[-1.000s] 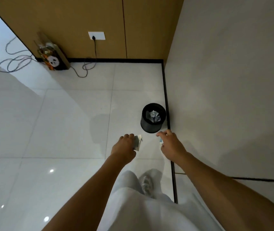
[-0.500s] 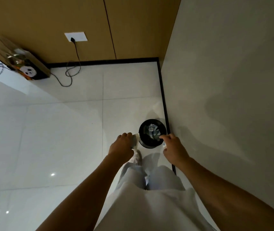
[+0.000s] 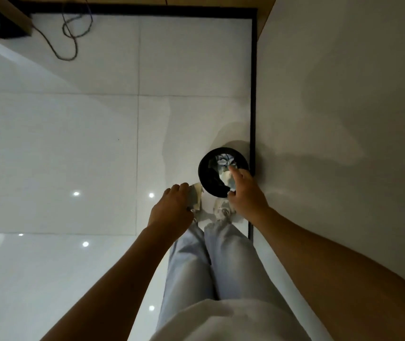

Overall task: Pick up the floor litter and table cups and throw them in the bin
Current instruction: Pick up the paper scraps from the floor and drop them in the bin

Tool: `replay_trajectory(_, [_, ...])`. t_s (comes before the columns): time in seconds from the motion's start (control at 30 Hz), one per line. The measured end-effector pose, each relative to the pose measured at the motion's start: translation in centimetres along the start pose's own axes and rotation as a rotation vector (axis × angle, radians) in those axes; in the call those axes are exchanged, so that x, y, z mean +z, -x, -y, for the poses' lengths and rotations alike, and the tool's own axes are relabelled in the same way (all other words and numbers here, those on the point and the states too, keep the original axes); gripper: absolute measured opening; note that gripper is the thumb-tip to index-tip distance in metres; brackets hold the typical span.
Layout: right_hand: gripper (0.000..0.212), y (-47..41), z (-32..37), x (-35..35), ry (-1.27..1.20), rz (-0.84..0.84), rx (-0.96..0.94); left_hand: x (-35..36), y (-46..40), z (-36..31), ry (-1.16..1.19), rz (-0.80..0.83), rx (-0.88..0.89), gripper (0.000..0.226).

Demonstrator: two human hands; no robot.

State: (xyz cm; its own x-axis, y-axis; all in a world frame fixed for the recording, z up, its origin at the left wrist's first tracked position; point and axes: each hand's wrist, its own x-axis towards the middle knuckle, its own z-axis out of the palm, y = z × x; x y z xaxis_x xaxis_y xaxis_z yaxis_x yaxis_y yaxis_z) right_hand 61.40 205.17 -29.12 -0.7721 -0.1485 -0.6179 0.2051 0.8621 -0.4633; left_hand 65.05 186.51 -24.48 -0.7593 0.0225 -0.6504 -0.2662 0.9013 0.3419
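A black round bin (image 3: 207, 179) stands on the floor against the right wall, with crumpled litter (image 3: 224, 159) inside. My left hand (image 3: 172, 207) grips a pale paper cup (image 3: 195, 198) just left of the bin's rim. My right hand (image 3: 244, 190) reaches over the bin's right side and holds a white cup (image 3: 227, 179) over the opening, between thumb and fingers. My feet stand directly in front of the bin.
A grey wall (image 3: 344, 94) runs along the right, edged by a black skirting (image 3: 253, 82). A coiled cable (image 3: 71, 38) and a dark box (image 3: 2, 23) lie at the far left corner. Glossy white floor tiles (image 3: 73, 143) spread to the left.
I have stepped up to the bin and the view has tilted down. My right hand has moved over the bin's opening with its cup. The left hand still holds its cup beside the rim.
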Motion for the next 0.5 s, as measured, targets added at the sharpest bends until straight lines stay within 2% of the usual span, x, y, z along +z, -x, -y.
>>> replay_trajectory(0.37, [0.060,-0.7,-7.4,1.5,0.031,-0.016,0.144,5.8,-9.4,-4.5,0.018,0.073,-0.018,0.055])
replay_trajectory(0.5, [0.059,-0.4,-8.5,0.9,0.043,-0.010,0.165,6.7,-11.8,-6.1,-0.040,0.176,-0.080,0.065])
